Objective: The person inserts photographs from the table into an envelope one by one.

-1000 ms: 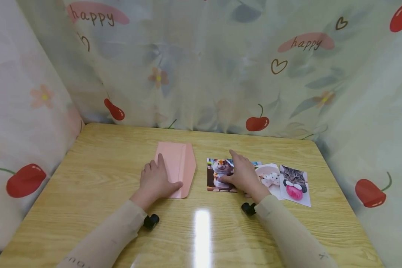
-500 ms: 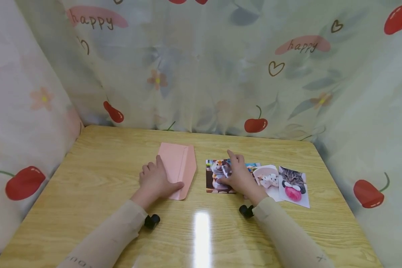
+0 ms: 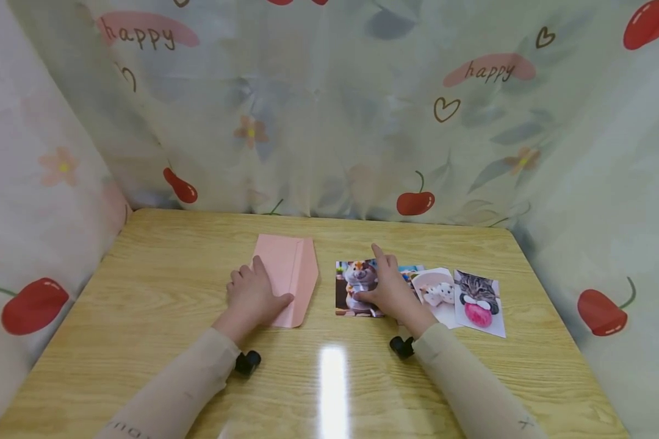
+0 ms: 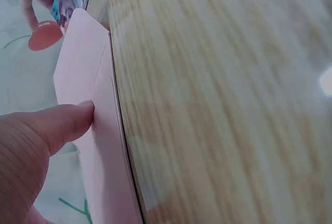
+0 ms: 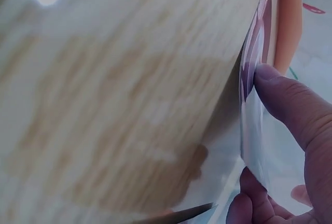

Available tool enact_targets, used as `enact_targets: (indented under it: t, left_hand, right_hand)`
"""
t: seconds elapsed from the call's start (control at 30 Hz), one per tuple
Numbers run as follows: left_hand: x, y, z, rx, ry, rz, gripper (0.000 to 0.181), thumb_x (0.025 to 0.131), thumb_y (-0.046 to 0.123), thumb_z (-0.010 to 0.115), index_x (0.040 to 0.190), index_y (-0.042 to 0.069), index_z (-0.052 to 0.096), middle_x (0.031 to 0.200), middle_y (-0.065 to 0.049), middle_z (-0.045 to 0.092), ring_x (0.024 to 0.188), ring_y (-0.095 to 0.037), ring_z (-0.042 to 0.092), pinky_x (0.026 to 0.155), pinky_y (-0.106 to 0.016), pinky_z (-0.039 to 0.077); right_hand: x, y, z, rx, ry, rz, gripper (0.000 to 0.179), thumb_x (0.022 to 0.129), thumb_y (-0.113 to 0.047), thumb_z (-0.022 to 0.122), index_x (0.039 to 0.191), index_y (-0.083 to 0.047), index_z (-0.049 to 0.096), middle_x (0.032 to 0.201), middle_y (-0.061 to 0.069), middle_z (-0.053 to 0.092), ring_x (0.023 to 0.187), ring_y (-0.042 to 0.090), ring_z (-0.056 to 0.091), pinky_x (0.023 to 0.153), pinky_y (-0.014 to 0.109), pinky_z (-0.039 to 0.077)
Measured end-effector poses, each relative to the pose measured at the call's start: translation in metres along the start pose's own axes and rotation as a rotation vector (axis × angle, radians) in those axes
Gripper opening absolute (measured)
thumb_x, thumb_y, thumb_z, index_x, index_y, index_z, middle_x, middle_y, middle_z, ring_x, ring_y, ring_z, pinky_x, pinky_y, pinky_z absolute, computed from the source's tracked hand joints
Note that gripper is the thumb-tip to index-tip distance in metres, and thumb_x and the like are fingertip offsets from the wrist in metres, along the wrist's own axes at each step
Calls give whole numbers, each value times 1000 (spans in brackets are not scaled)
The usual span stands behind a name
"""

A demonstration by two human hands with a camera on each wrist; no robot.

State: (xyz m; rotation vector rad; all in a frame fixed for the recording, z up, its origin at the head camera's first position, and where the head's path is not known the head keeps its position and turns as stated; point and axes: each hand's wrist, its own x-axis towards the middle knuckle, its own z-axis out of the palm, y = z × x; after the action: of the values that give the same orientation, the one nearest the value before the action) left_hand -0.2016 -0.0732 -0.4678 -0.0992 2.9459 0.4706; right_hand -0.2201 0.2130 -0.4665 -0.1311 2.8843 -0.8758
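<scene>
A pink envelope (image 3: 277,250) lies on the table, its pointed flap (image 3: 306,277) unfolded toward the right. My left hand (image 3: 252,296) rests on the envelope's left side, the thumb (image 4: 70,123) on its face near the flap fold. To the right, my right hand (image 3: 392,292) holds a hamster photo (image 3: 347,280) by its right part. In the right wrist view the thumb lies on top of this photo (image 5: 252,130), with curled fingers at its edge below. Part of the picture is hidden by the hand.
Beside the right hand lie a photo of white spotted animals (image 3: 442,296) and a cat photo (image 3: 479,305), overlapping slightly. Behind the hand another bluish photo (image 3: 417,268) peeks out. A patterned curtain (image 3: 307,122) surrounds the wooden table (image 3: 187,256) at back and sides.
The head view shifts slightly. Both hands stay in place, the left on the envelope and the right on the hamster photo.
</scene>
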Motion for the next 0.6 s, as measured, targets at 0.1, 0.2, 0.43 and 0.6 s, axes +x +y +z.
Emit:
enact_targets:
  t: [0.1, 0.2, 0.43, 0.6]
  left_hand:
    - [0, 1, -2, -16, -2, -7, 120, 73, 62, 71, 148, -9, 11, 127, -35, 37, 115, -48, 35, 96, -59, 31]
    - [1, 2, -2, -29, 2, -11, 117, 72, 59, 72, 146, -9, 13, 125, -35, 37, 113, -48, 35, 95, -60, 31]
    - [6, -4, -9, -132, -35, -59, 117, 63, 52, 80, 141, -10, 18, 117, -34, 35, 107, -47, 36, 89, -58, 33]
    - [11, -11, -13, -139, -99, -92, 124, 62, 53, 82, 144, -9, 12, 123, -37, 31, 112, -50, 33, 92, -61, 32]
  right_hand:
    - [0, 0, -3, 13, -11, -5, 114, 76, -32, 83, 156, -21, 2, 145, 22, 31, 107, 30, 56, 88, 47, 47]
    - [-1, 0, -6, 32, -23, -10, 112, 80, -29, 80, 156, -20, -1, 146, 21, 35, 108, 29, 57, 85, 44, 49]
    - [-3, 1, -10, 36, -27, 21, 103, 87, -29, 73, 155, -25, -4, 122, 18, 56, 61, 19, 56, 57, 36, 44]
    - [-4, 1, -12, 62, -30, 31, 101, 88, -26, 72, 155, -25, -3, 120, 19, 58, 55, 19, 55, 52, 35, 44]
